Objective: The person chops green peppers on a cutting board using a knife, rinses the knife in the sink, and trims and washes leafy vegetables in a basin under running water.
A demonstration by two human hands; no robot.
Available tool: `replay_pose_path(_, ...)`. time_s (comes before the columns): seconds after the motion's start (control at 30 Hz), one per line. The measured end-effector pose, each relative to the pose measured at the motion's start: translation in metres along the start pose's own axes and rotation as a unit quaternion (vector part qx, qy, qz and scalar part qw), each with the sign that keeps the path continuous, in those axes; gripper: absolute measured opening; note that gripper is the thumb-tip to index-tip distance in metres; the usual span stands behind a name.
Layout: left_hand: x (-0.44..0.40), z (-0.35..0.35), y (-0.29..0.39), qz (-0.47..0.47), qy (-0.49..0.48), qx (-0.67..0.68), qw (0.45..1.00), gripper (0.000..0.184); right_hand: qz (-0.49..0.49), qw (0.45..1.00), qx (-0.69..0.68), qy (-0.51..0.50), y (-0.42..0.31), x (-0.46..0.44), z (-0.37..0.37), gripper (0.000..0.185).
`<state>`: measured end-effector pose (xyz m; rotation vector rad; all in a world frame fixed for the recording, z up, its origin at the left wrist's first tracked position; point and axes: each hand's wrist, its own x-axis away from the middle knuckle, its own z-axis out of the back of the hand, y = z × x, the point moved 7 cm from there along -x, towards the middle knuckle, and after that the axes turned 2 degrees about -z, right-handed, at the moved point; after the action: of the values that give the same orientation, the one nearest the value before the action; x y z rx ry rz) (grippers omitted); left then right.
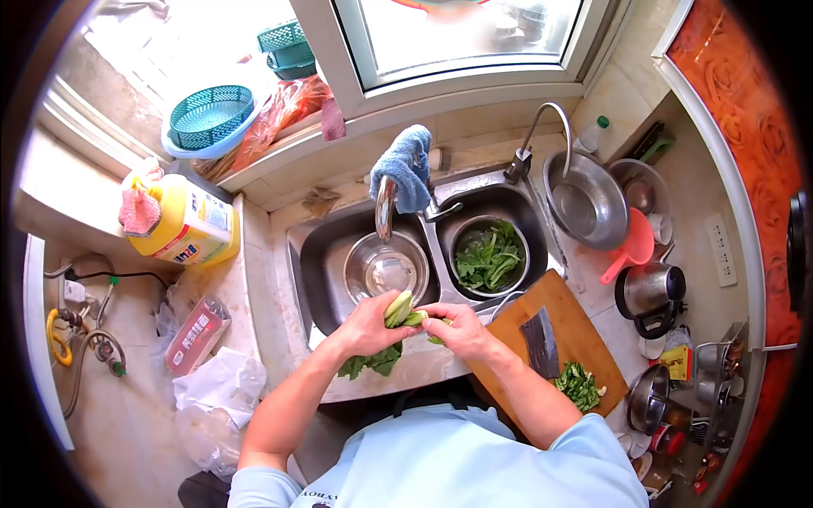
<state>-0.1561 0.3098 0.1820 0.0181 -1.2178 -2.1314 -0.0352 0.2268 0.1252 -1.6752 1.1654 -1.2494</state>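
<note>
My left hand [369,325] is closed around a bunch of leafy greens [373,362], its pale stems up and its leaves hanging below the hand. At the stem end, my right hand [462,328] pinches part of the same bunch. Both hands are above the front edge of the double sink [318,254]. Behind them in the left basin sits a metal bowl [360,245] with water in it. In the right basin, another metal bowl [455,254] holds loose green leaves [489,258].
A wooden cutting board [517,372] with a cleaver [539,339] and chopped greens [580,385] lies at the right. The faucet [385,207] carries a blue cloth [408,165]. A large metal basin [584,203], red ladle [631,245] and kettle [648,292] stand further right. A yellow jug [190,224] stands left.
</note>
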Motion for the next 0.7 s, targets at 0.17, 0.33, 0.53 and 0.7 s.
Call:
replay_pose_path(0.17, 0.004, -0.009, -0.003, -0.03, -0.044, -0.029, 0.998, 0.03, -0.083, 0.98, 0.14, -0.113, 0.009, -0.009, 0.003, 0.03)
replay_pose_path(0.33, 0.001, -0.025, 0.01, -0.085, -0.148, -0.119, 0.978, 0.024, -0.134, 0.952, 0.122, -0.246, 0.029, 0.0, -0.018, 0.033)
replay_pose_path(0.53, 0.002, -0.049, -0.004, -0.054, -0.209, -0.117, 0.969, 0.028, -0.184, 0.952, 0.125, -0.21, 0.061, 0.013, -0.025, 0.033)
replay_pose_path(0.7, 0.008, -0.05, -0.021, -0.001, -0.238, -0.089, 0.967, 0.032, -0.225, 0.96, 0.01, -0.168, 0.077, 0.029, -0.029, 0.034)
